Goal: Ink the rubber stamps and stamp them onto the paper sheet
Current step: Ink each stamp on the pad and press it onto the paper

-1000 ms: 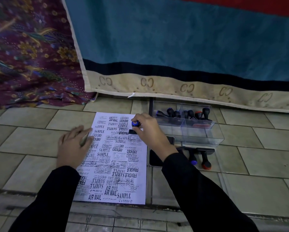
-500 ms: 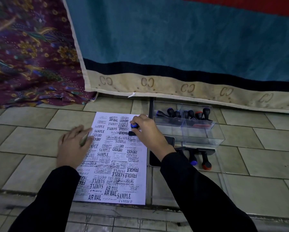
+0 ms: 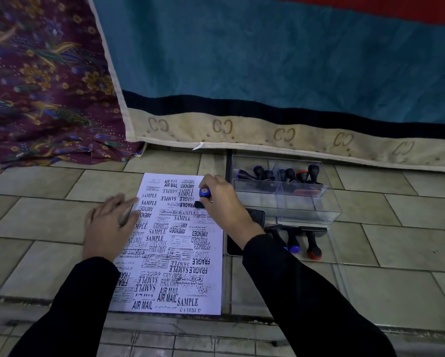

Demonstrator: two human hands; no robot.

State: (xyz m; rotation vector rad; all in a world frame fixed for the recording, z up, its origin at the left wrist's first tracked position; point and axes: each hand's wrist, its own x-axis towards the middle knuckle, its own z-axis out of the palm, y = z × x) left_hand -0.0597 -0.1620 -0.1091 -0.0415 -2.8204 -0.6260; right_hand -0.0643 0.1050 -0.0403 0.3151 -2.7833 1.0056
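Head view: right hand (image 3: 224, 204) grips blue-capped black stamp (image 3: 205, 193) on white paper sheet (image 3: 176, 256), straight-fingered left hand (image 3: 110, 228) pinning it; rocking would smear.

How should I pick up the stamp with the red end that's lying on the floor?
The red-ended stamp lies flat, knob toward the person. Pinch its thin black handle from above, fingers on both sides, just past the knob. A blue-ended stamp lies close on its left, so coming in from the right probably leaves more room.
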